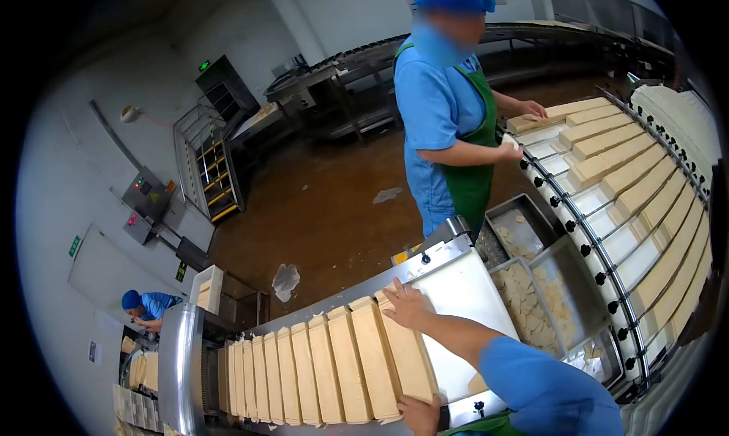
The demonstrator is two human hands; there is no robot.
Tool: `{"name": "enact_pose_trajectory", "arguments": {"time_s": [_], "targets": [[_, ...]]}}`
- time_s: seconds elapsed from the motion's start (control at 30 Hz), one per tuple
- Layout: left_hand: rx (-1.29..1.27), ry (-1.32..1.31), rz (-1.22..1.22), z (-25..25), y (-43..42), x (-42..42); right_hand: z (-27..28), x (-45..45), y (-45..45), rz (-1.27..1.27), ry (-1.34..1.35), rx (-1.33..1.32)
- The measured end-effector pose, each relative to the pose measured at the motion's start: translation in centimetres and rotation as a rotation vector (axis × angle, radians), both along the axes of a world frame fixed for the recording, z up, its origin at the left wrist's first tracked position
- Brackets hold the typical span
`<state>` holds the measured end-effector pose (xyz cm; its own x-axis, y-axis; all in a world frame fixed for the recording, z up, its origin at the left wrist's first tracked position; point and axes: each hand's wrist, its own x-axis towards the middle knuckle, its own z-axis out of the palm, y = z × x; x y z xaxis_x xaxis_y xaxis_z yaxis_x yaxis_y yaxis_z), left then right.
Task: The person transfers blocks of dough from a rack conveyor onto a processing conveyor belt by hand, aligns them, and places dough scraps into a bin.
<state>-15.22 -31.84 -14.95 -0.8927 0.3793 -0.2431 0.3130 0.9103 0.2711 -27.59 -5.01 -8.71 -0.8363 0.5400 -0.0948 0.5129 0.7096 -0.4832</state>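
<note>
Long, flat-topped stacks of pale dough sheets point(330, 368) lie side by side on a conveyor. At the right end of this row, my two hands hold the ends of the last stack point(406, 352). My right hand point(408, 305) grips its far end, fingers spread over the top edge. Closed on its near end is my left hand point(420, 415), partly cut off by the bulk of the stack and the frame's lower edge. Bare white belt point(463, 292) shows just right of the stack.
A co-worker point(448, 117) in a green apron stands across, hands at a second conveyor point(550, 159) carrying more dough strips. Bins of dough scraps point(524, 295) stand between the conveyors. A metal machine housing point(182, 368) covers the left end. Another person point(152, 307) bends beyond it.
</note>
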Motion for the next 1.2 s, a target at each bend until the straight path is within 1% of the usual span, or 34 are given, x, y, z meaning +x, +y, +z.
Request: {"name": "enact_pose_trajectory", "arguments": {"time_s": [0.03,0.07,0.1,0.17,0.2,0.23,0.3,0.33,0.4,0.47,0.53,0.57,0.6,0.63,0.7,0.73,0.77,0.8,0.83,0.87,0.9,0.93,0.97,1.0,1.03,1.07,1.1,1.13,1.17,1.2], "targets": [[0.025,0.112,-0.025,-1.9,-0.5,-0.2,-0.1,-1.1,0.0,0.004,-0.001,0.003],[0.015,0.088,-0.059,-0.5,-0.1,-0.1,-0.8,-2.6,0.0,-0.021,-0.036,0.064],[0.015,0.087,-0.066,-0.7,-0.1,-0.2,-1.5,-3.5,-0.1,-0.027,-0.037,0.064],[-0.032,0.101,-0.101,-0.8,0.2,-0.2,-1.3,-4.2,-0.4,-0.003,-0.202,0.110],[-0.057,0.120,-0.133,-0.8,0.3,0.0,-1.2,-4.1,-0.7,-0.009,-0.203,0.112],[-0.055,0.120,-0.139,0.4,0.7,0.0,-1.2,-3.9,-1.2,-0.029,-0.218,0.136],[0.001,0.012,-0.107,2.7,1.6,0.1,-1.6,-3.3,-2.1,-0.054,-0.235,0.160],[0.003,0.012,-0.110,1.8,1.4,0.1,-1.8,-2.7,-2.3,-0.074,-0.190,0.149],[-0.023,0.133,-0.197,-1.4,0.7,-0.2,-1.9,-1.9,-2.2,-0.095,-0.140,0.142],[-0.021,0.162,-0.210,-2.4,0.7,-0.2,-1.8,-1.1,-1.7,-0.190,-0.161,0.130],[-0.024,0.189,-0.226,-3.2,0.5,0.1,0.7,0.7,-0.5,-0.215,-0.198,0.081],[-0.060,0.351,-0.305,-3.5,0.4,0.4,1.3,1.8,0.1,-0.238,-0.239,0.032],[-0.096,0.513,-0.383,-3.8,0.4,0.7,-0.1,2.4,1.0,-0.303,-0.201,0.050],[-0.096,0.517,-0.383,-3.4,0.6,0.6,1.3,3.9,2.2,-0.333,-0.227,-0.041],[-0.023,0.186,-0.412,-1.3,1.8,0.4,2.1,6.6,4.4,-0.441,-0.282,-0.075],[-0.022,0.187,-0.411,1.4,2.8,0.8,2.4,8.1,5.3,-0.508,-0.288,-0.039],[0.152,0.025,-0.392,4.2,3.9,1.3,2.9,9.2,6.4,-0.571,-0.313,-0.152],[0.324,-0.138,-0.369,6.0,4.6,1.8,3.9,10.3,6.8,-0.613,-0.319,-0.171],[0.324,-0.138,-0.367,5.7,5.2,1.8,4.4,11.5,6.9,-0.656,-0.326,-0.190],[0.242,-0.230,-0.371,4.9,6.0,1.6,1.5,12.3,8.0,-0.611,-0.277,-0.138],[0.161,-0.322,-0.373,4.7,6.6,1.7,1.2,13.3,8.2,-0.607,-0.279,-0.137],[0.132,-0.288,-0.350,6.1,7.6,2.3,1.7,14.2,8.3,-0.640,-0.250,-0.142],[0.132,-0.288,-0.348,5.9,7.9,2.7,2.2,15.0,8.3,-0.674,-0.222,-0.148],[0.217,-0.211,-0.343,5.3,8.3,3.1,2.6,16.7,8.3,-0.757,-0.087,-0.266],[0.297,-0.139,-0.343,5.1,8.5,3.8,2.2,18.0,8.7,-0.766,-0.095,-0.270],[0.327,-0.105,-0.319,6.4,9.3,4.5,1.4,19.9,9.1,-0.811,0.077,-0.227],[0.411,-0.008,-0.400,4.5,9.6,4.8,0.4,22.4,9.1,-0.864,0.241,-0.181],[0.448,-0.038,-0.372,5.7,10.5,5.7,2.2,24.9,8.9,-0.912,0.336,-0.209],[0.491,-0.062,-0.370,6.3,11.4,6.5,3.2,27.3,9.0,-0.965,0.409,-0.165],[0.532,-0.083,-0.407,7.7,12.5,7.6,2.5,29.8,9.6,-1.018,0.470,-0.066]]}}
